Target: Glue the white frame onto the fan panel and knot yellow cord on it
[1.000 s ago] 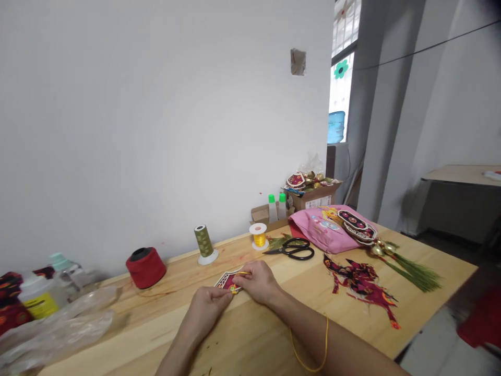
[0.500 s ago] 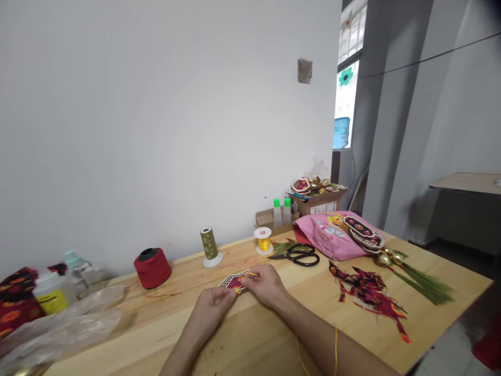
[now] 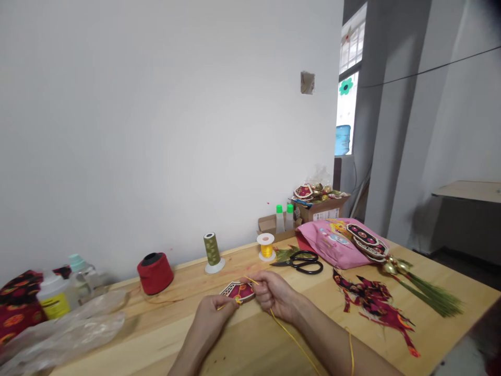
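A dark red ornament (image 3: 243, 295) with a cream lattice border lies on the table between my hands. Thin yellow cord (image 3: 291, 334) runs from my right hand down over the table, and a strand hangs across my right forearm. My right hand (image 3: 277, 295) is closed, with a piece of the cord pinched at its fingertips just above the ornament's right side. My left hand (image 3: 213, 316) pinches the cord at the ornament's near edge, where a small yellow knot shows. Whether the left fingers also grip the ornament is hidden.
Behind stand a red thread cone (image 3: 155, 273), an olive thread spool (image 3: 212, 251) and a yellow cord spool (image 3: 266, 247). Black scissors (image 3: 305, 262), fabric scraps (image 3: 378, 303), a pink bag (image 3: 329, 243) and green tassels (image 3: 432, 295) lie right. Plastic wrap (image 3: 78, 334) lies left.
My right hand has come up off the ornament and moved slightly right, drawing the yellow cord. The left hand stays at the near edge. The view has shifted slightly.
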Demonstrator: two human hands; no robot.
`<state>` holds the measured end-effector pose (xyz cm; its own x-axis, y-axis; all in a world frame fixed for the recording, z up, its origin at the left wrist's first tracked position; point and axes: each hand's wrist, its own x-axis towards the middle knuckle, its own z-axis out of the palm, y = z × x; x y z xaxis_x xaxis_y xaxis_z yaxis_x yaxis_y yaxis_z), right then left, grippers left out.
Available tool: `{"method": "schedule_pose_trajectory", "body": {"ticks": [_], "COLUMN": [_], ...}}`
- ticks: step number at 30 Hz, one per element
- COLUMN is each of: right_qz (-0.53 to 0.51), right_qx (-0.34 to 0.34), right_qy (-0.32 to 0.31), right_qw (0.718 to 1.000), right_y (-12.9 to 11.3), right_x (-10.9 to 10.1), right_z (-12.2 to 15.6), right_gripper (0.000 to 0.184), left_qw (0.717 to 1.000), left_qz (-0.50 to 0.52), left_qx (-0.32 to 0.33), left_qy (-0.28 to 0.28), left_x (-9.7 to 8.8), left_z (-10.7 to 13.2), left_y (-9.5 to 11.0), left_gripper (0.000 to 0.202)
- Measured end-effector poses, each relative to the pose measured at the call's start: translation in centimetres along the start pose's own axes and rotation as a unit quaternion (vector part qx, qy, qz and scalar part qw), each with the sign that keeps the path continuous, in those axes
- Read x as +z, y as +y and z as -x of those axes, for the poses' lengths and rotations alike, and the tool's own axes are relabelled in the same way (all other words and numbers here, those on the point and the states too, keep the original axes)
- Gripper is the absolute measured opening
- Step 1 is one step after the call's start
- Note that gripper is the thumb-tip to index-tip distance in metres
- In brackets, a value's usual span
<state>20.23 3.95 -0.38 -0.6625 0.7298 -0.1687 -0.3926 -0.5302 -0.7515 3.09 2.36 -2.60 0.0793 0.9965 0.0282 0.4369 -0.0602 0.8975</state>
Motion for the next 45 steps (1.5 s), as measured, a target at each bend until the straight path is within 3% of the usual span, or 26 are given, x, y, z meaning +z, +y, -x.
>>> {"method": "schedule_pose_trajectory", "body": {"ticks": [6,11,16,20,23,26,29,31,34,36,40,45], "right_qz": [-0.006,-0.139,-0.213,-0.13,0.076,0.291,0.432,0.528,0.651,0.697,0.728,0.734], "right_qx": [-0.013,0.03,0.015,-0.025,-0.083,-0.132,-0.171,-0.217,-0.271,-0.253,-0.203,-0.231], "right_qy": [0.01,-0.007,0.046,0.049,0.042,0.024,0.041,0.09,0.164,0.203,0.254,0.242], "right_qw": [1.0,0.99,0.976,0.99,0.993,0.947,0.885,0.816,0.69,0.64,0.604,0.591], "right_y": [0.3,-0.2,-0.3,0.1,1.0,2.4,3.4,3.6,3.2,2.7,2.3,2.5], "right_x": [-0.5,-0.5,-0.3,0.1,0.8,1.3,1.3,1.2,1.3,1.5,1.6,1.5], "right_z": [-0.2,0.3,0.4,0.2,0.0,-0.5,-0.9,-0.9,-0.5,-0.3,-0.3,-0.5], "right_gripper": [0.019,0.024,0.024,0.023,0.033,0.042,0.037,0.029,0.02,0.019,0.021,0.019], "left_qw": [1.0,0.999,0.999,0.998,0.994,0.985,0.982,0.987,0.993,0.994,0.996,0.995], "left_qz": [0.015,0.032,0.025,0.042,0.089,0.117,0.133,0.12,0.088,0.083,0.071,0.091], "left_qx": [0.007,0.002,-0.011,0.001,0.014,0.052,0.06,0.043,0.023,0.008,-0.021,-0.021], "left_qy": [-0.013,-0.038,-0.032,-0.037,-0.068,-0.117,-0.121,-0.102,-0.071,-0.065,-0.046,-0.024], "left_x": [0.1,0.2,0.2,0.0,-0.1,-0.2,-0.2,-0.1,0.0,0.2,0.1,-0.3], "left_z": [0.1,0.1,0.0,0.3,0.6,0.6,0.4,0.3,0.2,0.0,-0.2,-0.2], "left_y": [0.8,0.6,0.6,1.2,1.5,1.6,1.6,1.5,1.1,0.9,0.9,1.3], "left_gripper": [0.037,0.041,0.041,0.036,0.032,0.03,0.027,0.027,0.034,0.04,0.043,0.039]}}
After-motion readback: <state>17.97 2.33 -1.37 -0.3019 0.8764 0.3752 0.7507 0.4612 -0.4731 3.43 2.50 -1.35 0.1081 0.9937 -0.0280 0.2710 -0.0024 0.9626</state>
